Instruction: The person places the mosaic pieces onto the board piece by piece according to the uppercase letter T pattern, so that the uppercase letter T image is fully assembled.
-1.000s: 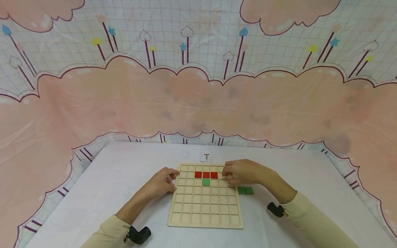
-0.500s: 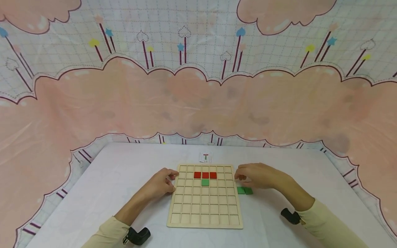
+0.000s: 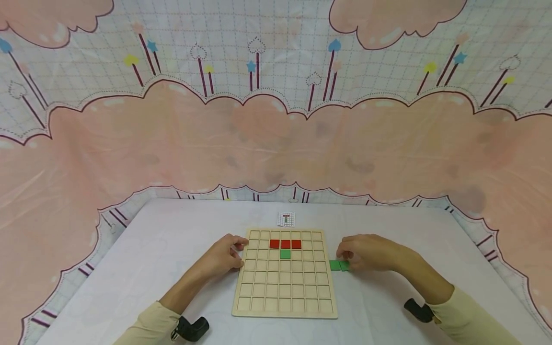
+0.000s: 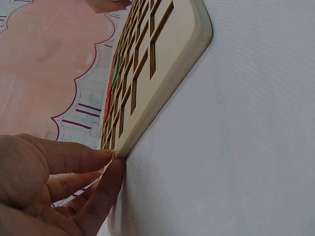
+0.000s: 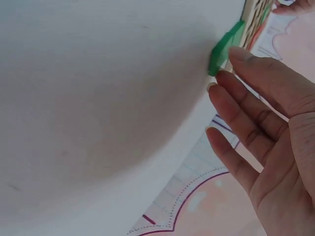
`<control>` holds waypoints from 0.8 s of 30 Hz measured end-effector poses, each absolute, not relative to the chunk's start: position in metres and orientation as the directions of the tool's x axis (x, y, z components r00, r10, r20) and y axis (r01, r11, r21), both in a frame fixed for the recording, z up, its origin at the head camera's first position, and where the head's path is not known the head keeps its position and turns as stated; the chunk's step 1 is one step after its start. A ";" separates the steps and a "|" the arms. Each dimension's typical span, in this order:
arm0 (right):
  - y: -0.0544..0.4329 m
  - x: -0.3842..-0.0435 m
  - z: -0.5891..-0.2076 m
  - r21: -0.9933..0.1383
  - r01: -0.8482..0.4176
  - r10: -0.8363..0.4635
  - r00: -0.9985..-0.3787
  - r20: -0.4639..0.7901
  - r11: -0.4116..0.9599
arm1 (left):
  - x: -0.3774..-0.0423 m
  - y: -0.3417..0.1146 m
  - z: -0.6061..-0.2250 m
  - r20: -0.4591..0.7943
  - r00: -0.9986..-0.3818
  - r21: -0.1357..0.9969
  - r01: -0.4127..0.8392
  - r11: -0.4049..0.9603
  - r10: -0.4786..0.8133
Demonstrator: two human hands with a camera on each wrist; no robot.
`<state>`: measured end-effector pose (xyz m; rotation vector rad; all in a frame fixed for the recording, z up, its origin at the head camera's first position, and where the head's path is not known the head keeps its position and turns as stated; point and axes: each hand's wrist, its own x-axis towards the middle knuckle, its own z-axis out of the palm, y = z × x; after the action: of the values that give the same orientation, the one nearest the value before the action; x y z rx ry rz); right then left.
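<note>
On the white table lies a pale wooden grid board (image 3: 260, 291). Three red square tiles (image 3: 274, 244) form a row in its upper part, with one green tile (image 3: 285, 254) just below the middle one. My left hand (image 3: 224, 253) touches the board's left edge, index finger and thumb spaced apart along it. Beside the board's right edge lie two loose green tiles (image 3: 335, 265). Over the outer one is my right hand (image 3: 368, 251); in the right wrist view, thumb and index fingertips are close by a green tile (image 5: 226, 49), fingers loosely bent. Whether they touch it, I cannot tell.
Behind the board lies a small card (image 3: 286, 219) printed with a T-shaped pattern on a grid. A patterned pink and white cloth (image 3: 276, 143) hangs past the table's far edge. Black cameras (image 3: 194, 329) sit at both wrists.
My right hand has moved right and nearer, off the board's upper right part to the loose green tiles. The left hand stays at the board's edge.
</note>
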<state>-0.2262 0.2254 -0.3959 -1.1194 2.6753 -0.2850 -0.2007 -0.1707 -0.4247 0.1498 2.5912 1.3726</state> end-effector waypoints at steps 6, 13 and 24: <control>0.227 -0.223 -0.401 -0.259 -0.680 -0.721 -0.681 -0.123 0.686 | -0.201 -0.170 -0.425 -0.136 -0.975 0.819 -0.010 0.573 0.178; 0.230 -0.222 -0.405 -0.234 -0.666 -0.698 -0.710 -0.095 0.708 | -0.202 -0.171 -0.427 -0.131 -0.976 0.822 -0.008 0.569 0.176; 0.232 -0.224 -0.404 -0.225 -0.664 -0.695 -0.712 -0.101 0.713 | -0.201 -0.171 -0.427 -0.139 -0.976 0.819 -0.019 0.573 0.167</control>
<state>-0.2237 0.2318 -0.4040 -1.0968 2.7406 -0.2568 -0.2014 -0.1713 -0.4267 0.1245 2.6030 1.3588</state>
